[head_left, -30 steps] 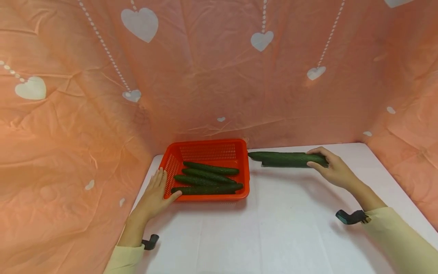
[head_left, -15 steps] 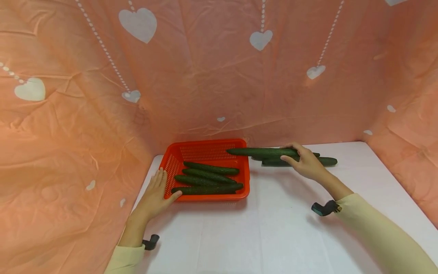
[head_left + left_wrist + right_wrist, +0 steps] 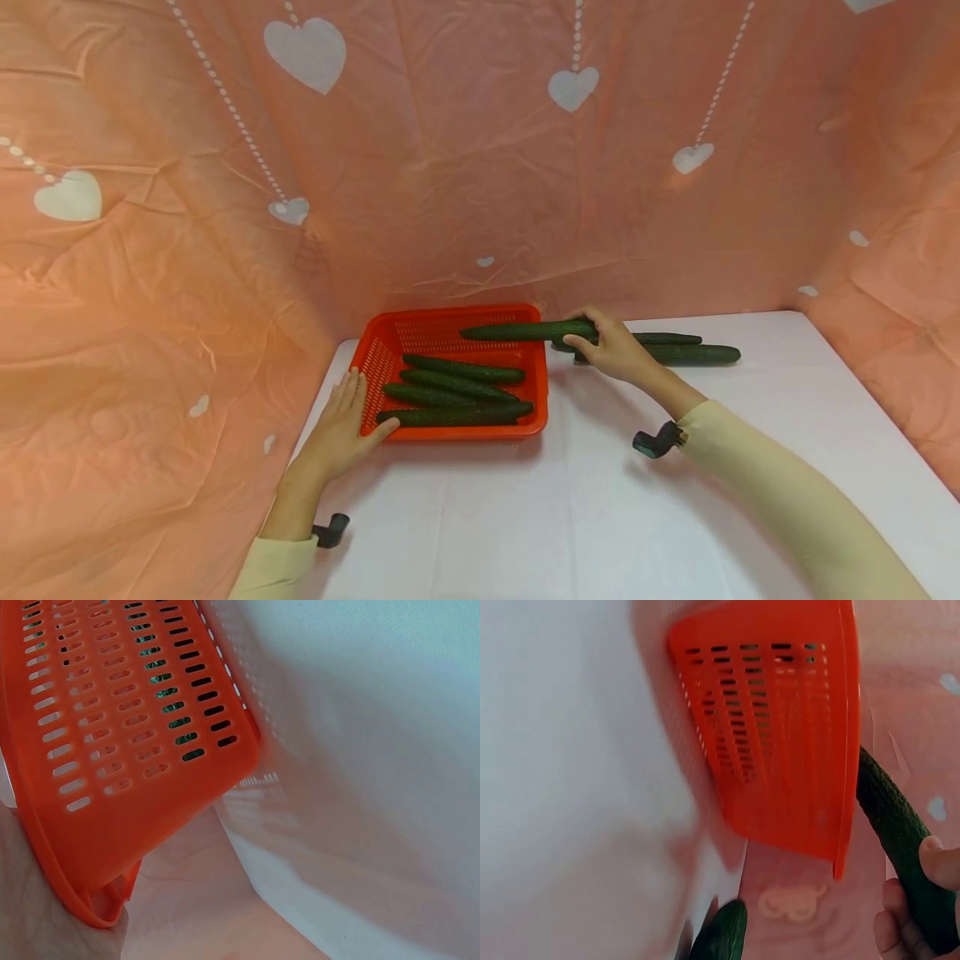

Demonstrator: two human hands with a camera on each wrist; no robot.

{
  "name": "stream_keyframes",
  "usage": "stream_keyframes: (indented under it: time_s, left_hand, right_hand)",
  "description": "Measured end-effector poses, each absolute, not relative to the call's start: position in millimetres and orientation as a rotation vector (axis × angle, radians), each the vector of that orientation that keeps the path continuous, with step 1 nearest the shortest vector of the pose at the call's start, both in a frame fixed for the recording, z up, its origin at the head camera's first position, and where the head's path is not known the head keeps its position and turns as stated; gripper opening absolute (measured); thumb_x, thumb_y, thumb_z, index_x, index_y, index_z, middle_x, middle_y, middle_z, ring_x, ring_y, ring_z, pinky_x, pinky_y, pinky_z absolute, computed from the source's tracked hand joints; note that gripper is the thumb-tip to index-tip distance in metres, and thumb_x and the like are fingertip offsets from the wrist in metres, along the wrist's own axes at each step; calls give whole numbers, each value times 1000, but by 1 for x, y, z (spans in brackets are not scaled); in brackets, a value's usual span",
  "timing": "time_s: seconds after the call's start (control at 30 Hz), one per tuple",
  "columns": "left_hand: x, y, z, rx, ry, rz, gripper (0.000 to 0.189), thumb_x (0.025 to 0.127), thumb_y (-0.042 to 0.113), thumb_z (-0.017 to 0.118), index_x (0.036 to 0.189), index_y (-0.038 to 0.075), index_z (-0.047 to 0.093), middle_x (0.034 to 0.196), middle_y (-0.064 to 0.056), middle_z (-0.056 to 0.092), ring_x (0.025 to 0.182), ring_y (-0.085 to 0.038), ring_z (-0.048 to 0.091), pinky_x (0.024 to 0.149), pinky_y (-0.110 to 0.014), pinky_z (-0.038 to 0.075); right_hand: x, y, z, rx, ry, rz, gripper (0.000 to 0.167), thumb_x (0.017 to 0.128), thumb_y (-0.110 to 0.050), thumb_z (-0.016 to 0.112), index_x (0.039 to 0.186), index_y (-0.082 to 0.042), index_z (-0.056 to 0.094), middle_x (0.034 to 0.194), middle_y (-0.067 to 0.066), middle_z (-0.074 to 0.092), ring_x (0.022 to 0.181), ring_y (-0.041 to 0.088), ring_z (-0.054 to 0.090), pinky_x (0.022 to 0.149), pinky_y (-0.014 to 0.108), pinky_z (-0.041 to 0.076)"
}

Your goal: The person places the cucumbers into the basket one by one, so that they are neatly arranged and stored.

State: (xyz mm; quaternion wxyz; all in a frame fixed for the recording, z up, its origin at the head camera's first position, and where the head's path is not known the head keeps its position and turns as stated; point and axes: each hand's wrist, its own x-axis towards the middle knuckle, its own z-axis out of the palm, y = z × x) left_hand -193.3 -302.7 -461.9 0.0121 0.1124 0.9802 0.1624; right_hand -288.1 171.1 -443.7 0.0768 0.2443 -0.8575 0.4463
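Observation:
In the head view my right hand (image 3: pixel 613 347) grips a long dark green cucumber (image 3: pixel 517 331) near its right end. The cucumber's far end reaches over the right rim of the red plastic basket (image 3: pixel 542 375); thumb and fingers wrap it in the right wrist view. Several cucumbers (image 3: pixel 457 385) lie inside the basket, toward its front. My left hand (image 3: pixel 335 429) rests on the basket's left rim, fingers straight and thumb along the front edge. In the left wrist view, part of that hand shows beside the slotted basket wall (image 3: pixel 127 750).
Right of the basket, two more cucumbers (image 3: pixel 693 355) lie side by side on the white table (image 3: pixel 600 500), partly hidden behind my right hand. An orange-pink cloth with white hearts (image 3: pixel 480 167) hangs behind the table and along both sides.
My right hand has lifted a cucumber off the group on the right and carried it left, so its tip now hangs over the basket. The left hand has stayed on the rim.

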Motion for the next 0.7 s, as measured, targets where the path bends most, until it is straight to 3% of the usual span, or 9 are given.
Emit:
stream_keyframes:
  time_s: [0.13, 0.27, 0.37, 0.53, 0.7]
  left_hand:
    - [-194, -303, -461, 347, 3053, 502, 112, 102, 68, 57, 167, -11, 12, 178, -26, -1, 165, -46, -1, 131, -64, 7]
    - [-194, -303, -462, 345, 3051, 495, 111, 102, 68, 57, 167, -11, 12, 178, -26, 0, 165, -46, -1, 131, -64, 7]
    - [-193, -302, -461, 341, 3044, 497, 112, 102, 68, 57, 167, -11, 11, 178, -26, -1, 165, -46, -1, 131, -64, 7]
    - [-192, -301, -458, 327, 3035, 504, 112, 102, 68, 56, 167, -10, 11, 178, -26, -2, 165, -46, -2, 131, -65, 7]
    - [-192, -301, -459, 326, 3033, 512, 112, 102, 69, 57, 167, -10, 10, 178, -26, -2, 165, -46, -2, 131, -65, 7]
  right_hand:
    - [-295, 151, -444, 759, -2565, 1407, 33, 100, -9, 76, 128, 3, 61, 109, 19, 69, 84, 32, 68, 72, 34, 62]
    - [-301, 133, -446, 772, -2568, 1376, 33, 102, -10, 74, 129, 3, 61, 122, 23, 68, 103, 33, 68, 89, 44, 61]
    - [-305, 121, -446, 783, -2566, 1354, 33, 102, -11, 74, 130, 3, 61, 134, 26, 65, 107, 36, 64, 91, 48, 56]
    - [-314, 103, -443, 827, -2576, 1329, 33, 103, -13, 73, 130, 2, 62, 126, 21, 67, 101, 34, 62, 93, 49, 56]
    - [-322, 87, -443, 853, -2610, 1271, 31, 104, -15, 73, 129, 0, 63, 126, 19, 67, 119, 38, 60, 110, 55, 49]
